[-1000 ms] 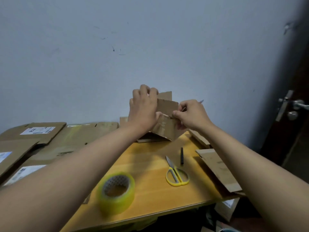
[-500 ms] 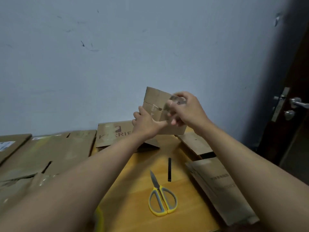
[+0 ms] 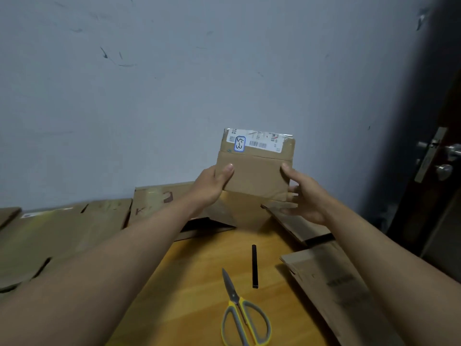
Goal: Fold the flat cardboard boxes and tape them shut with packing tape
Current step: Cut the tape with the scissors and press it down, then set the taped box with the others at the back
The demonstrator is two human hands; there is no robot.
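Observation:
I hold a small brown cardboard box (image 3: 254, 168) up in the air in front of the wall, above the far end of the wooden table (image 3: 199, 283). A white shipping label with a barcode and a blue-edged sticker sits on its upper flap. My left hand (image 3: 212, 186) grips its left edge, thumb on the front face. My right hand (image 3: 303, 193) holds the right edge, thumb on the front and fingers behind. The tape roll is out of view.
Yellow-handled scissors (image 3: 243, 318) and a thin black stick (image 3: 254, 265) lie on the table near me. Flat cardboard boxes cover the left side (image 3: 62, 231), the back (image 3: 159, 198) and the right edge (image 3: 334, 288). A dark door with a metal handle (image 3: 446, 158) stands at right.
The box has been turned and lifted so its labelled face is toward me. Both hands shifted to its side edges. The view moved closer and the tape roll dropped out of sight.

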